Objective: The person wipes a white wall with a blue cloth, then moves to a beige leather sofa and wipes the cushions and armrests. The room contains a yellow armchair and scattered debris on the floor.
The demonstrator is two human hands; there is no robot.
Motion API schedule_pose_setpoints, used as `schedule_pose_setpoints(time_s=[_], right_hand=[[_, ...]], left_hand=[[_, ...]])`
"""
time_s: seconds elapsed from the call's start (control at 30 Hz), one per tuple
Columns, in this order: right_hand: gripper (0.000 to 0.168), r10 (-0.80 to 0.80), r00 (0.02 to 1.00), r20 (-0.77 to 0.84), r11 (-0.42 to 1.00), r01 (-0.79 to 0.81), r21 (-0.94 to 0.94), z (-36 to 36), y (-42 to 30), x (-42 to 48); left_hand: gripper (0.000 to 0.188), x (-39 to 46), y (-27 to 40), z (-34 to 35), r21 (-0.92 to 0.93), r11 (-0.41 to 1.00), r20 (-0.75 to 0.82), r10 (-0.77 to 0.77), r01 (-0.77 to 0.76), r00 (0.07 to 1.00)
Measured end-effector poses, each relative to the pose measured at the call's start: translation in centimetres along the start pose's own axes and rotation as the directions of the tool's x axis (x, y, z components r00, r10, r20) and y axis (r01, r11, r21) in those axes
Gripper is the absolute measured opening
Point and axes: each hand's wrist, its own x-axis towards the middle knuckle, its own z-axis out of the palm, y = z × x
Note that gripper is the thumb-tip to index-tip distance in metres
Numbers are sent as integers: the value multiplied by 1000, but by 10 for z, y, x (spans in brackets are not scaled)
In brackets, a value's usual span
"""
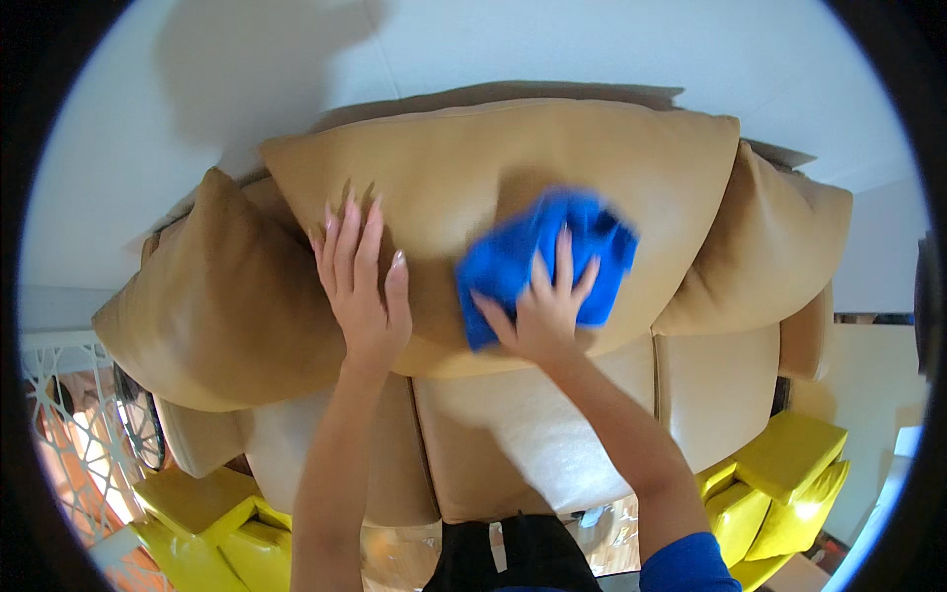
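Under my right hand (550, 311) is a blue cloth (503, 259), pressed flat with spread fingers against a large tan leather back cushion (444, 163). The cloth is blurred and its upper edge is bunched into folds. My left hand (362, 281) rests palm down on the left part of the same cushion, fingers apart and holding nothing. The cushion leans on the back of a tan leather sofa. Its seat cushions (518, 436) lie below my forearms.
Two more tan back cushions flank the middle one, left (244, 318) and right (769, 251). A pale wall (518, 44) rises behind the sofa. Yellow armchairs stand at lower left (200, 510) and lower right (792, 459). A white lattice screen (74, 414) is at far left.
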Motion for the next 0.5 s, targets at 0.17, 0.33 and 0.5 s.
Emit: schedule_pose_setpoints(time_s=[0.17, 0.33, 0.5], right_hand=[[45, -4, 977, -215, 1000, 4, 1, 4, -37, 127], [49, 71, 996, 53, 997, -73, 28, 9, -76, 17], [35, -79, 900, 429, 964, -41, 264, 18, -84, -90]], left_hand=[[45, -43, -9, -18, -156, 970, -39, -193, 184, 980], [45, -88, -15, -29, -176, 917, 19, -360, 358, 933], [44, -115, -16, -42, -234, 874, 16, -435, 426, 900]])
